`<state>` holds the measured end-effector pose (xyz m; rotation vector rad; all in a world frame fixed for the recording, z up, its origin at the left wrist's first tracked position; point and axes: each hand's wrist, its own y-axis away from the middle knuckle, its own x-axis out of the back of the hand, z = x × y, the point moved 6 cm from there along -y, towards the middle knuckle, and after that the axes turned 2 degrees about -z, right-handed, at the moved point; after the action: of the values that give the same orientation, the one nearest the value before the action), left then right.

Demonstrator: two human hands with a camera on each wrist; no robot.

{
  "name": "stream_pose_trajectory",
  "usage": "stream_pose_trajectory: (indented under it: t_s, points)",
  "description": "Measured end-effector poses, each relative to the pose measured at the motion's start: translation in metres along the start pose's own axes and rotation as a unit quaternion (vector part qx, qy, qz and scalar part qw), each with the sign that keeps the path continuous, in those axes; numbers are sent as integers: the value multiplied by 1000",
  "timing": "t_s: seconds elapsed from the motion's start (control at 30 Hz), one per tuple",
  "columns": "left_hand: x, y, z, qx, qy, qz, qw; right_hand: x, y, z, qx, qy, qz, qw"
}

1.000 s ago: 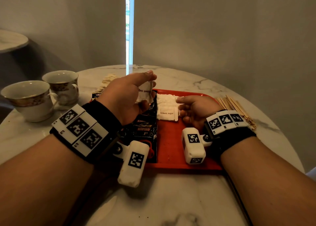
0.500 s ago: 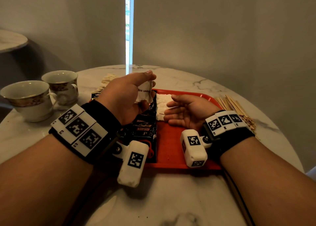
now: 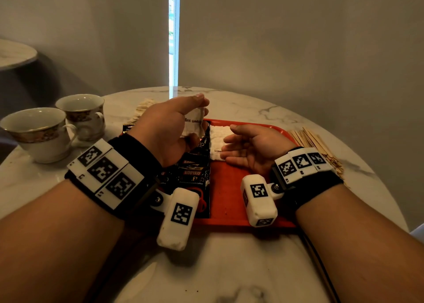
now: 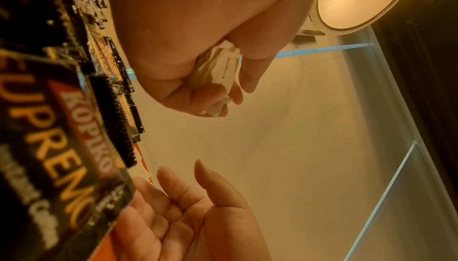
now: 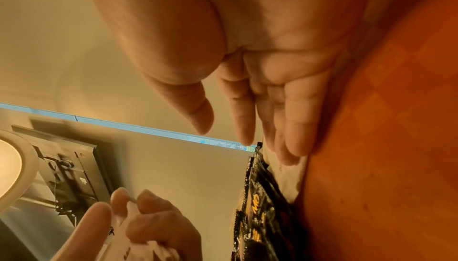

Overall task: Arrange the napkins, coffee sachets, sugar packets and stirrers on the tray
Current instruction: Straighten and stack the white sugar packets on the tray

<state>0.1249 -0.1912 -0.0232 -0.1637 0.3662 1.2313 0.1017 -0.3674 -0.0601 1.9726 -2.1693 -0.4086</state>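
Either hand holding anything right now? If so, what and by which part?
The left hand grips a small bunch of white sugar packets around their middle, thumb on top, fingers curled underneath. The right hand holds nothing, palm open over the tray.

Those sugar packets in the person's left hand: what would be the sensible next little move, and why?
Probably the left hand should pass one of its sugar packets to the right hand, which waits open and palm-up beside it. That hand lies right by the white packets already laid on the red tray, so it could add the new one there.
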Motion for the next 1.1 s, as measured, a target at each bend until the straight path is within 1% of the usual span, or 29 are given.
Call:
stream_pose_trajectory:
  t_s: [0.17, 0.33, 0.4, 0.5, 0.6, 0.7, 0.77, 0.97, 1.1]
  points:
    - [0, -1, 0, 4, 18, -6, 1000, 0, 1, -2, 8, 3, 11, 1000]
    - [-9, 3, 3, 1, 50, -44, 998, -2, 5, -4, 16, -1, 12, 1000]
    - [-9, 3, 2, -1, 54, -54, 997, -1, 7, -9, 38, -17, 14, 999]
    - [-10, 1, -1, 6, 49, -70, 996, 2, 15, -24, 91, -37, 13, 995]
    - [-11, 1, -1, -1, 25, -81, 996, -2, 26, -37, 139, -30, -14, 990]
    - [-11, 2, 2, -15, 25, -75, 997, -11, 32, -42, 164, 3, -57, 985]
    - [-11, 3, 4, -22, 24, -66, 997, -17, 33, -41, 170, 23, -67, 983]
    - [-10, 5, 6, -36, 4, -52, 998, -22, 35, -41, 192, 30, -46, 980]
    - [-10, 5, 5, -26, 18, -53, 998, -21, 36, -42, 197, 20, -27, 980]
